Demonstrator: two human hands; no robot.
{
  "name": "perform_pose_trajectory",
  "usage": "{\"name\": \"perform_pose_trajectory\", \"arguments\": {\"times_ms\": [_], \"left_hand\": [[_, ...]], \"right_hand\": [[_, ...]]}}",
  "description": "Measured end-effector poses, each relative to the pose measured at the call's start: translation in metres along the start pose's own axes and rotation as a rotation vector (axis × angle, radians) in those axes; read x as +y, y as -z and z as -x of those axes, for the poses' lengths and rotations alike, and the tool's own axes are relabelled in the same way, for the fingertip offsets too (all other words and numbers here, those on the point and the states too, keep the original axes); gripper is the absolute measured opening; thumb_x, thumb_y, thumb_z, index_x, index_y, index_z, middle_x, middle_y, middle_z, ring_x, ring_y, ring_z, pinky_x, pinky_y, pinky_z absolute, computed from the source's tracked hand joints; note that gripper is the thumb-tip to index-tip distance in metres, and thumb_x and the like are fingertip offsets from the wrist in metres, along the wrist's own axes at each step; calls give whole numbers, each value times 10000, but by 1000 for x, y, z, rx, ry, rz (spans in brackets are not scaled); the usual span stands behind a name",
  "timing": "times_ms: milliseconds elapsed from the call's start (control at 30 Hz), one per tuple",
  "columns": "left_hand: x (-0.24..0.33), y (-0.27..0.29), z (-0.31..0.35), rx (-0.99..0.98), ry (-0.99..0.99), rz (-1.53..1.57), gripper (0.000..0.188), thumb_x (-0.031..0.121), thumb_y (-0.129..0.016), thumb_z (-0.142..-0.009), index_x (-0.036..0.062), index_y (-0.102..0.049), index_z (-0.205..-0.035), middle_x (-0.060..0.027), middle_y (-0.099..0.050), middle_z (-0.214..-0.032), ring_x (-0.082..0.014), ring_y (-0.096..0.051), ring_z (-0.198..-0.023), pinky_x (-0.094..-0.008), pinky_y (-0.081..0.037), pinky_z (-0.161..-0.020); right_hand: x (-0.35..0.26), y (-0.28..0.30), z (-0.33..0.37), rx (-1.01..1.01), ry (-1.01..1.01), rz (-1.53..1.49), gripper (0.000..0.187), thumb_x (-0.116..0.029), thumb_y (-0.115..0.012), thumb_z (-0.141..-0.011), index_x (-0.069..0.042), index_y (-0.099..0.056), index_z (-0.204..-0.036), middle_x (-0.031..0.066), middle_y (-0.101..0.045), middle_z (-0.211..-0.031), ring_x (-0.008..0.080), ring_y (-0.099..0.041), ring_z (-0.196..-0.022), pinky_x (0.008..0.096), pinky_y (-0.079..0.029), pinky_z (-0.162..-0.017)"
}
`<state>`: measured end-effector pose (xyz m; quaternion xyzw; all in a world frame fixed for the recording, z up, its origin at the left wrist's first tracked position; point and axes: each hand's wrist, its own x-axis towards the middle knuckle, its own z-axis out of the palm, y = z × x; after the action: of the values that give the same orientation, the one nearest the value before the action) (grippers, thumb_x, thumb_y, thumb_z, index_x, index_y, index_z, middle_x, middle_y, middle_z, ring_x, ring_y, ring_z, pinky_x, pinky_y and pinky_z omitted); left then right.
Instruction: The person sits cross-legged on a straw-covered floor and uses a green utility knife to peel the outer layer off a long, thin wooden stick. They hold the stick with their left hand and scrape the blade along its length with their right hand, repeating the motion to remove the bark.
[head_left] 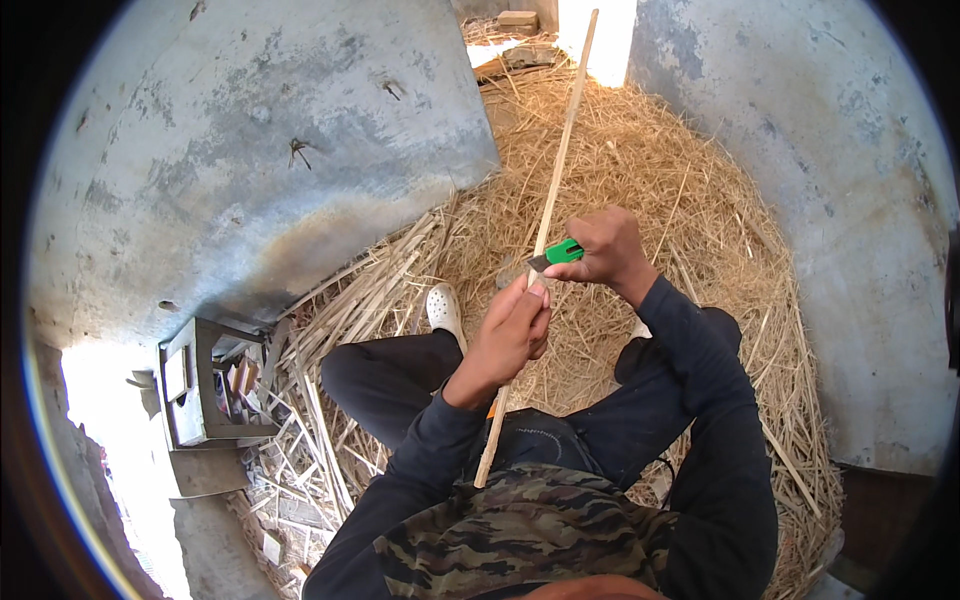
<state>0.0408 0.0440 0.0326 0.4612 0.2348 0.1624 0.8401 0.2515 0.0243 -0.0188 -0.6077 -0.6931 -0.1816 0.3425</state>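
A long, pale wooden strip [562, 150] slants up and away from my lap toward the bright doorway. My left hand [507, 335] is closed around it near the middle, and its lower end sticks out below the wrist. Just beyond that grip, my right hand [608, 255] holds a utility knife with a green handle [564, 251]. The knife's dark blade [539, 263] lies against the strip, close to my left fingertips. Most of the knife's handle is hidden inside my right fist.
Straw-like shavings [720, 190] cover the floor around my legs. Loose split strips [370, 290] lie along the left wall [270, 130]. A small wooden cabinet [195, 400] with odds and ends stands at left. Another wall [850, 250] rises on the right.
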Motion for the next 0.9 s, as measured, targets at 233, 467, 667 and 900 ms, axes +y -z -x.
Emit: {"name": "perform_pose_trajectory", "arguments": {"times_ms": [233, 467, 667, 900], "left_hand": [[-5, 7, 0, 0, 13, 52, 199, 266, -393, -1016, 111, -430, -898, 50, -297, -547, -63, -225, -411, -236, -218, -418], [-13, 3, 22, -72, -2, 160, 213, 265, -365, -1035, 96, -432, -923, 39, -309, -545, -66, -237, -420, -237, -256, -425], [-11, 0, 48, -85, 118, 78, 206, 271, -395, -1020, 101, -416, -907, 38, -300, -543, -66, -237, -422, -249, -252, -438], [-26, 4, 56, -32, 127, 16, 233, 282, -408, -1020, 95, -419, -882, 34, -327, -566, -73, -283, -454, -244, -299, -472]], "right_hand": [[3, -12, -1, 41, -42, 2, 706, -798, -486, -750, -129, -450, -527, 44, -409, -443, 241, -455, -391, 364, -345, -413], [19, -7, -9, 59, -259, -45, 728, -761, -343, -866, -134, -521, -541, 6, -427, -414, 149, -409, -339, 321, -313, -350], [64, 6, -10, 111, -134, 178, 724, -800, -369, -824, -157, -474, -508, -20, -400, -407, 119, -390, -333, 310, -283, -324], [126, -4, -6, 99, -148, 320, 703, -756, -393, -852, -131, -574, -587, 34, -421, -423, 171, -406, -335, 340, -322, -353]]}}
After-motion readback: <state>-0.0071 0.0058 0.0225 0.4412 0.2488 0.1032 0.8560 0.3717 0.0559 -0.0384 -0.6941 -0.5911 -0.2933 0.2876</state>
